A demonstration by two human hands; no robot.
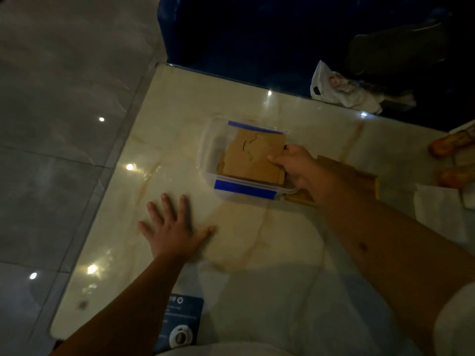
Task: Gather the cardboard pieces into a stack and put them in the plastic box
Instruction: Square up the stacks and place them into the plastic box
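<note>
A clear plastic box with blue clips stands on the pale marble table. Inside it lies a stack of brown cardboard pieces, the top one marked with dark lines. My right hand grips the right edge of that stack at the box's right rim, thumb on top. Flat on the table, below and left of the box, my left hand rests with fingers spread and holds nothing.
A wooden board lies right of the box, partly under my right arm. A white plastic bag sits at the table's far edge. White paper lies at right, a blue card at the near edge. Grey floor tiles lie left.
</note>
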